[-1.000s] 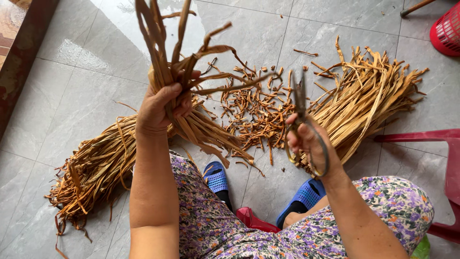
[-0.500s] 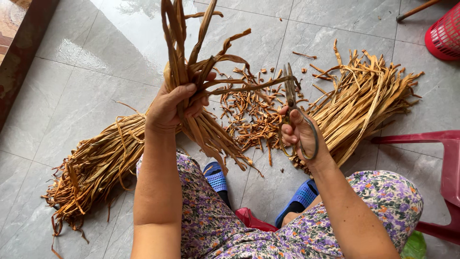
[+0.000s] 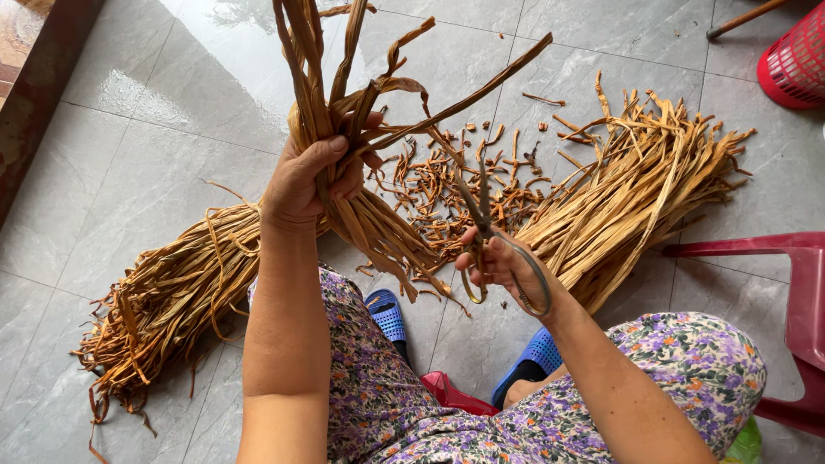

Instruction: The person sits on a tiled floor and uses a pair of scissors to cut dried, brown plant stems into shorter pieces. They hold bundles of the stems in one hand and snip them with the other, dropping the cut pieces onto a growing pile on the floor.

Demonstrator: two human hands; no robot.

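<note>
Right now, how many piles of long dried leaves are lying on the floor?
2. One pile lies on the left, beside the left arm. The other pile lies on the right, past the scissors. The left hand holds up a third bunch, off the floor.

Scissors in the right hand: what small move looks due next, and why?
Probably bring the scissors up to the ragged ends of the bundle of dried strips and snip. The left hand grips that bundle upright, the right hand holds the blades pointing toward it, and cut scraps lie on the tile floor below.
</note>
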